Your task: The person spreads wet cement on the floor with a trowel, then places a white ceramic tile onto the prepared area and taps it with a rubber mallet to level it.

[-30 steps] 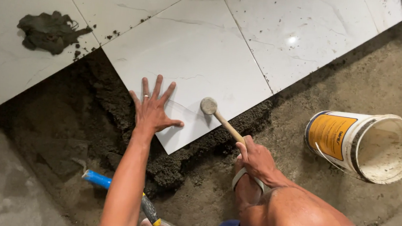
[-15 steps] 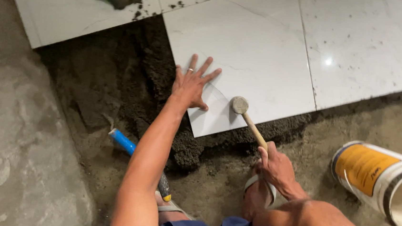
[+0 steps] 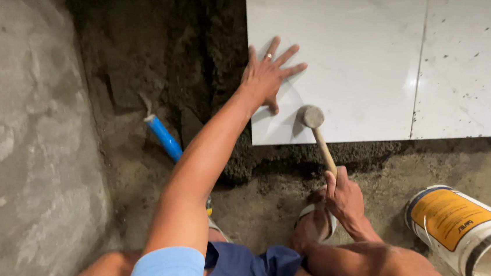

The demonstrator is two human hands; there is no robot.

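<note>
We've got the left hand (image 3: 266, 78) flat, fingers spread wide, pressing the tile (image 3: 345, 58) near its corner, gripping nothing. Right hand (image 3: 343, 195) wrapped tight around the mallet (image 3: 318, 135) handle; head rests on tile just right of the left thumb

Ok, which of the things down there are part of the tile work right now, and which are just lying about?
In use:
- left hand, flat on the white tile
- right hand, gripping the mallet
- dark mortar bed beside the tile

Lying about:
- tipped bucket
- blue-handled tool on the mortar
</note>
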